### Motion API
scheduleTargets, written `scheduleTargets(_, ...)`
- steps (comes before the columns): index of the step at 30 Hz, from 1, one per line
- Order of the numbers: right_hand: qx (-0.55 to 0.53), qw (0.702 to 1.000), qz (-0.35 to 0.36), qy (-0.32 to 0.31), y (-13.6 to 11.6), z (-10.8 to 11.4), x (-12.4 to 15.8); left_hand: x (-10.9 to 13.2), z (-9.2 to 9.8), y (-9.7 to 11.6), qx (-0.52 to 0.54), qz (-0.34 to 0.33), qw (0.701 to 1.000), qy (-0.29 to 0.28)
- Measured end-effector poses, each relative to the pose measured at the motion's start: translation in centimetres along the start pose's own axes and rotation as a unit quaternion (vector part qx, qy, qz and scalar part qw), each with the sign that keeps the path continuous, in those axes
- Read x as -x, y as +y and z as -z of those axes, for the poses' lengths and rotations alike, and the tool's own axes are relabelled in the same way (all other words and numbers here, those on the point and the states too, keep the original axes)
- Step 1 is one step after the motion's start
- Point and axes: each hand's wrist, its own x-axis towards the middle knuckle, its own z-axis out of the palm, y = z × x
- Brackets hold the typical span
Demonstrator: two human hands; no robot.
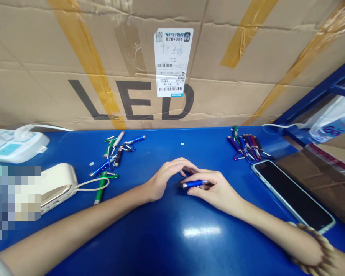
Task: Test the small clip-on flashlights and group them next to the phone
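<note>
My right hand (pixel 215 189) holds a small blue keychain flashlight (pixel 194 184) between thumb and fingers, its silver end pointing left just above the blue table. Arched beside it, my left hand (pixel 165 178) has its fingers stretched toward the right hand's fingers and nothing visible in its grasp. The left fingertips are partly hidden behind the right hand, so I cannot tell whether they touch. To the left lies a loose group of similar flashlights with carabiner clips, among them a black one (pixel 118 156) and a green one (pixel 100 191). Several more lie in a row at right, including a purple one (pixel 234 143).
A large cardboard box (pixel 172 111) marked LED stands along the back. A smartphone (pixel 293 195) lies at right beside another cardboard box (pixel 319 180). On the left are a white power bank (pixel 60 178) with a cable loop and a white power strip (pixel 23 143).
</note>
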Motion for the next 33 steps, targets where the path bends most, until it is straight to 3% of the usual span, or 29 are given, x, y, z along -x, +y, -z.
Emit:
scheduleTargets(13, 0.008, 0.998, 0.054, -0.020, 0.03, 0.40, -0.15, 0.03, 0.07, -0.11, -0.003, -0.010, 1.000, 0.004)
scheduleTargets(25, -0.016, 0.999, 0.014, -0.032, 0.34, 0.19, -0.05, 0.05, 0.04, -0.09, -0.013, -0.008, 1.000, 0.000)
scheduleTargets(33, 0.009, 0.997, 0.031, -0.065, 0.15, 0.29, 0.02, 0.03, 0.04, 0.19, -0.030, -0.008, 1.000, -0.003)
